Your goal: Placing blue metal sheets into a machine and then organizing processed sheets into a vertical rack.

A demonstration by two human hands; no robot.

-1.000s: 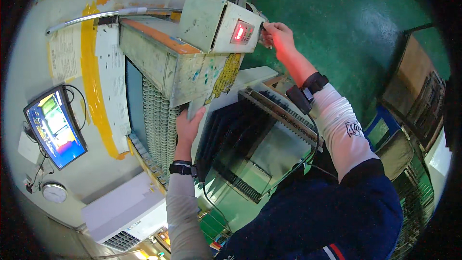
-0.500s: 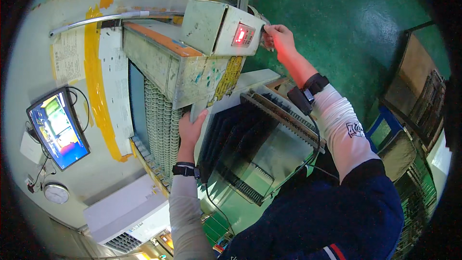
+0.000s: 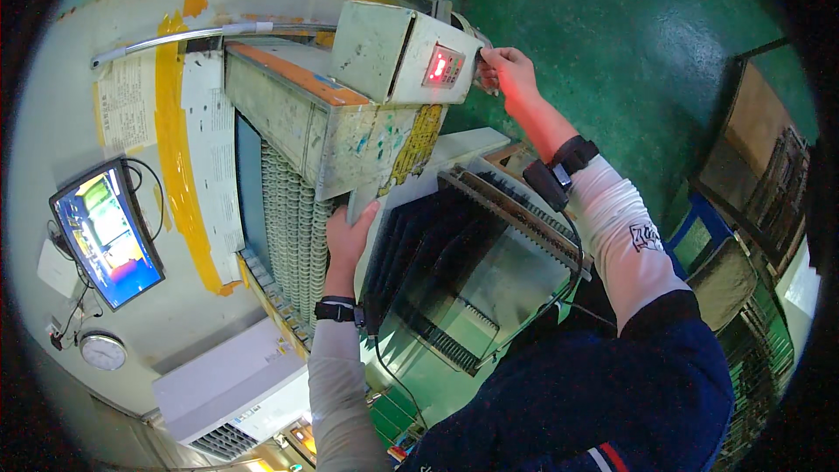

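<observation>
A pale metal control box (image 3: 371,48) with a small keypad panel and lit red digits (image 3: 440,67) sits on top of a worn, paint-stained machine housing (image 3: 280,114). At the box's right side, my right hand (image 3: 511,74) is closed, thumb and fingers pinching a small dark knob (image 3: 479,56). My left hand (image 3: 347,240) grips a grey metal strip (image 3: 359,200) below the housing's corner, thumb on the near side and the other fingers mostly hidden. Beside that hand runs a conveyor of pale coiled mesh (image 3: 293,210).
To the right of my left hand stands a metal rack (image 3: 516,210) of upright dark panels. A monitor (image 3: 107,232), a clock (image 3: 103,350) and a white air unit (image 3: 232,385) are at the left. A blue-framed chair (image 3: 721,271) and more racks stand right.
The whole view has shifted very slightly. Both hands keep their places on the knob and the metal strip.
</observation>
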